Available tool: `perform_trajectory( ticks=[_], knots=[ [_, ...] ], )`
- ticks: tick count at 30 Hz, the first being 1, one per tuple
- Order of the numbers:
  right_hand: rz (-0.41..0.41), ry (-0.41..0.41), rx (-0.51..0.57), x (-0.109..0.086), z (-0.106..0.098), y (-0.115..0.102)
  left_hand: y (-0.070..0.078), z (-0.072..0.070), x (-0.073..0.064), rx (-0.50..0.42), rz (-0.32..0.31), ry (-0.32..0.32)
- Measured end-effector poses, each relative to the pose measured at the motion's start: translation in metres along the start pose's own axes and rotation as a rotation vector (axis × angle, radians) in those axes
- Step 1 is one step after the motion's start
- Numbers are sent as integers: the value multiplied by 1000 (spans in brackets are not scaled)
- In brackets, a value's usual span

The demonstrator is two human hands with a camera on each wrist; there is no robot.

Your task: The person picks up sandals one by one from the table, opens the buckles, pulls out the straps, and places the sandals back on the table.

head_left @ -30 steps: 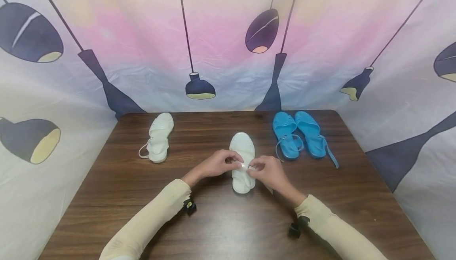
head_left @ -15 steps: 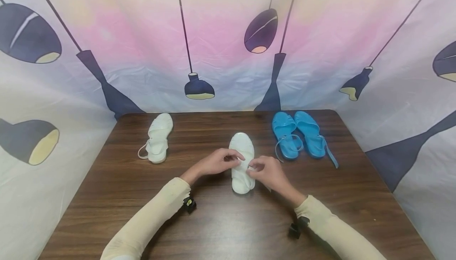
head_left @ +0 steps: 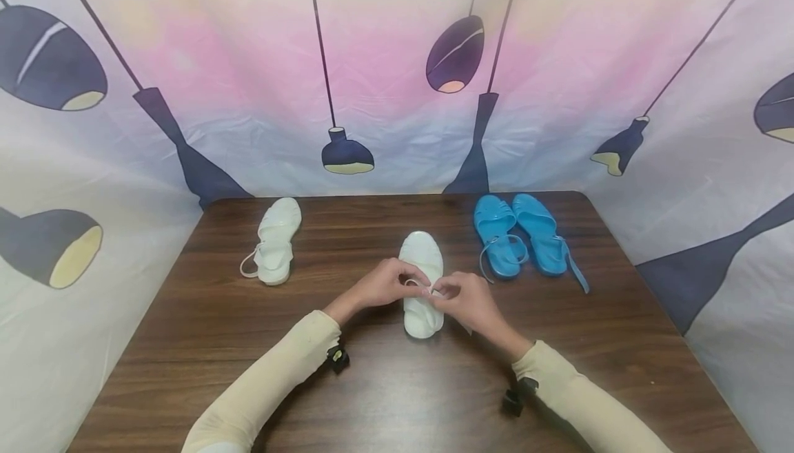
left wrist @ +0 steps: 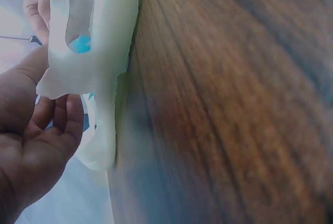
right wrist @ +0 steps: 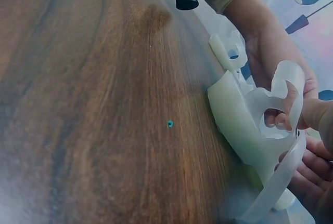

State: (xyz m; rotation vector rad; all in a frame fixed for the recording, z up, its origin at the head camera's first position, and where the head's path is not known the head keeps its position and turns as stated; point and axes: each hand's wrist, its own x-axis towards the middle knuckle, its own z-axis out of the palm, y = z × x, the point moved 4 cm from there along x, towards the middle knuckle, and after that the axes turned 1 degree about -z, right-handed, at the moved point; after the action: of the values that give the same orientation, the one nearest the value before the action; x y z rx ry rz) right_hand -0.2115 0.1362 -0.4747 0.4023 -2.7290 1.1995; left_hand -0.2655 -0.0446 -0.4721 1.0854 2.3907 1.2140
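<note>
A white sandal (head_left: 422, 252) lies on the table, toe pointing away from me, with both hands over its ankle strap (right wrist: 294, 156). My left hand (head_left: 392, 283) pinches the strap from the left; a thin white loop of it shows by the fingers. From the right, my right hand (head_left: 469, 303) pinches the strap too, thumb and forefinger curled. The fingertips of the two hands meet above the sandal's middle. In the left wrist view the sandal's side (left wrist: 112, 31) hides part of the fingers. The strap passes between the hands in the right wrist view.
Another white sandal (head_left: 280, 222), its strap looped out to the left, lies at the back left of the brown wooden table (head_left: 347, 398). Two blue sandals (head_left: 494, 213) lie side by side at the back right. A lamp-patterned curtain (head_left: 397, 94) hangs behind the table.
My left hand has shifted slightly right, its fingertips closing up to the right hand's, and the loop of strap now shows by its fingers. The right hand has barely moved.
</note>
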Motion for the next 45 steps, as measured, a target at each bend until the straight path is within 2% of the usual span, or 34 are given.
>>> perform_trajectory(
  ticks=[9,15,19,25,28,32,39,45],
  knots=[
    [36,11,10,-4,0,3,-1,-5,-3,25,-46,26],
    [32,21,-3,-2,-1,3,-1,-8,-4,38,-36,56],
    [29,19,1,-2,-1,3,-2,-11,-6,27,-22,55],
    [31,25,14,-3,-3,6,-12,-22,-15,-8,-78,94],
    [23,30,27,-2,-5,7,-13,-26,-17,-26,-78,89],
    [13,17,39,-2,-6,7,-11,-26,-15,-37,-78,64],
    [2,-26,24,-1,-5,4,-6,-22,-6,-101,-100,96],
    [12,-49,23,-1,-3,3,3,-16,5,-114,-70,86]
  ],
)
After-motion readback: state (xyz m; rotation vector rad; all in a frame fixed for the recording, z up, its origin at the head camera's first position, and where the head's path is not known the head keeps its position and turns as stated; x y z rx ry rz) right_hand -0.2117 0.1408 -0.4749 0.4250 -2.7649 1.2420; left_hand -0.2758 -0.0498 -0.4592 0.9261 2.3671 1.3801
